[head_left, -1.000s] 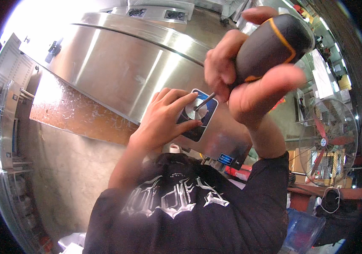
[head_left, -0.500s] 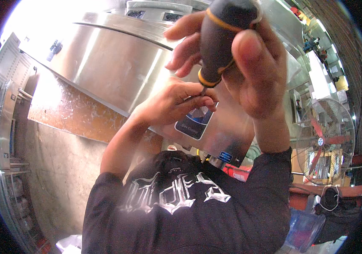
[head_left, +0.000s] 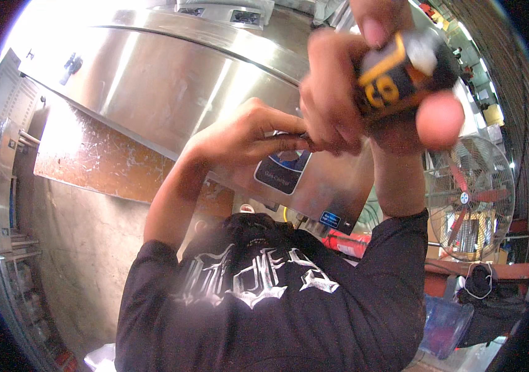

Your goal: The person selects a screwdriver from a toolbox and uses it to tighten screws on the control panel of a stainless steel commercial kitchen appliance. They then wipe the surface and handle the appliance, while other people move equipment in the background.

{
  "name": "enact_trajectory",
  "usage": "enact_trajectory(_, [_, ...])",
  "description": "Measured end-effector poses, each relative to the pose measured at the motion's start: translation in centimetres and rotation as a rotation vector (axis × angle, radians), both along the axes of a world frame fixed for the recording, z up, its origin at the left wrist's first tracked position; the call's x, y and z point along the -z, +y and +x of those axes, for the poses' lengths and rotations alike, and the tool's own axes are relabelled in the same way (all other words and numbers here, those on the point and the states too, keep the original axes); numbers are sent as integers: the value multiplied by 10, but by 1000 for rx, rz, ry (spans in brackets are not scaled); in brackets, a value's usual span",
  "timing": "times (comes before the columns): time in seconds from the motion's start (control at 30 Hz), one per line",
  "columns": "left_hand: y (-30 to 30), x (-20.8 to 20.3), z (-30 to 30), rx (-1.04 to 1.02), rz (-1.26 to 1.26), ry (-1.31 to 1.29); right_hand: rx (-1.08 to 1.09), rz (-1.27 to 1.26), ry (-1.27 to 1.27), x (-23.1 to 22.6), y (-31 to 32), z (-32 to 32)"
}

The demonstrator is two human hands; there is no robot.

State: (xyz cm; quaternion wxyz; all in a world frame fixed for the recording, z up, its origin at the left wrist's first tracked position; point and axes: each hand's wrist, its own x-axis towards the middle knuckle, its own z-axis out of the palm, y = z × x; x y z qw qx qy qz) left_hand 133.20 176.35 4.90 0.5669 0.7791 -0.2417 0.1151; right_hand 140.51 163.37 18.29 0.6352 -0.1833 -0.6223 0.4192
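My right hand (head_left: 332, 90) is wrapped round the thick handle of a screwdriver (head_left: 379, 102). The handle is black with yellow markings, tilted to the upper right and blurred. Its shaft and tip are hidden behind my fingers. My left hand (head_left: 240, 136) reaches over the front of a stainless steel appliance (head_left: 168, 93), thumb and fingers pinched together just beside the right hand. What lies in that pinch cannot be made out. Right under the left fingertips is a dark blue label plate (head_left: 277, 177) with a round, partly covered control.
A brown scratched board (head_left: 97, 155) juts out below the appliance at left. At right stands a large fan (head_left: 466, 198) with red blades. Beneath the panel lies a red object (head_left: 346, 243) near a yellow hose. A blue clear bin (head_left: 444, 328) sits lower right.
The screwdriver handle has tipped to the right, its end swinging outward. My right hand has turned and closed more fully round it. My left hand stays at nearly the same spot.
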Motion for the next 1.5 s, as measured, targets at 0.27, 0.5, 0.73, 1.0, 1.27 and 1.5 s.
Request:
enact_trajectory(0.27, [11, 17, -10, -113, 245, -92, 737, -49, -297, 17, -20, -12])
enact_trajectory(0.5, [12, 21, -12, -59, 201, -69, 374, -133, -202, 8, -21, -10])
enact_trajectory(0.73, [11, 26, -9, -67, 183, -22, -215, -79, -229, -1, 5, 44])
enact_trajectory(1.0, [13, 31, -9, -60, 163, -50, -96, -26, -595, -21, -14, 53])
enact_trajectory(1.27, [9, 32, -7, -84, 159, -124, 317, 44, -304, 6, -21, 23])
enact_trajectory(1.5, [13, 32, -10, -78, 156, -98, 306, -71, -418, -2, -18, 25])
